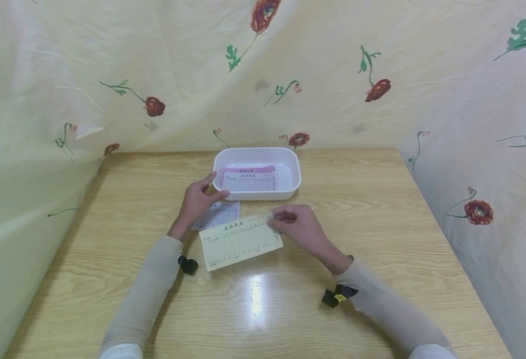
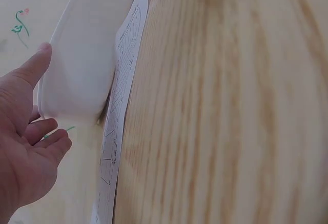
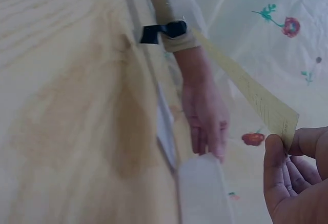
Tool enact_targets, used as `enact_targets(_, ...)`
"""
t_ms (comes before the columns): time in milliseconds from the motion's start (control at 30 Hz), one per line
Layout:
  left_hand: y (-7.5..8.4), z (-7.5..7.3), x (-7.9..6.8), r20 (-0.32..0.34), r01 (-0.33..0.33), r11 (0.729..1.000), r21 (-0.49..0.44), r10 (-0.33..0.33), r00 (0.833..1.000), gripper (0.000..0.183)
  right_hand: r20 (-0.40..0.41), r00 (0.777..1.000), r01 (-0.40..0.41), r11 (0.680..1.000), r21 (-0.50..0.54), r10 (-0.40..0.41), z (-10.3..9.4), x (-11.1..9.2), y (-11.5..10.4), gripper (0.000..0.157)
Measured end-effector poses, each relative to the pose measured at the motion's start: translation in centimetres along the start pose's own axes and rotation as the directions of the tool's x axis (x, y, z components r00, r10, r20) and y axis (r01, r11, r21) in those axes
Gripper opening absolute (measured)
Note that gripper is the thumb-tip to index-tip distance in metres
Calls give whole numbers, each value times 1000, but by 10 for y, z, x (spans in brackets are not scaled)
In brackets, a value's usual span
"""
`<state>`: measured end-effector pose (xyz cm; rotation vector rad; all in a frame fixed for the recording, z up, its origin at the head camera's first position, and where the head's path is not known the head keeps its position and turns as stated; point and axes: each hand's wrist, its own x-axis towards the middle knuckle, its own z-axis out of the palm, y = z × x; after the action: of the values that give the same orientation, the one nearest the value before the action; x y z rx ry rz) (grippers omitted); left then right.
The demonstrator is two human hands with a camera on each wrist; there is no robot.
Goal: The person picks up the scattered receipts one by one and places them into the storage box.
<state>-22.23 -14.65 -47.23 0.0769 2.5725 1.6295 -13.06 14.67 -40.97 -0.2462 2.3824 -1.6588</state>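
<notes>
In the head view my right hand [image 1: 302, 228] pinches a pale yellow printed form [image 1: 240, 242] by its upper right corner, between thumb and fingers. The form is tilted and raised off the table, as the right wrist view also shows. My left hand [image 1: 197, 202] holds the near left corner of a white plastic tray [image 1: 290, 172], thumb at the front rim and fingers along the left side. Inside the tray lie a white printed form [image 1: 249, 182] and a pink one [image 1: 267, 169] beneath it. Another white form [image 1: 220, 215] lies on the table before the tray, partly hidden by the yellow form.
The wooden table [image 1: 357, 199] carries the tray near its far edge. A cream cloth with red flowers [image 1: 177, 60] hangs behind the table and along both sides. Dark bands [image 1: 188, 265] are strapped on both wrists.
</notes>
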Motion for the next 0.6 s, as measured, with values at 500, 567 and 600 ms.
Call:
enact_targets(500, -2, -1, 3, 8, -11, 998, -54, 11, 1000, 68, -135, 990, 57, 992, 114, -42, -35, 30, -29, 24)
enact_targets(567, -1, 0, 4, -10, 1, 999, -37, -2, 1000, 66, -158, 986, 72, 990, 123, -52, -40, 36, -30, 24)
enact_targets(600, -1, 0, 5, -17, 0, 999, -32, -1, 1000, 64, -170, 984, 78, 989, 126, -56, -42, 39, -30, 24)
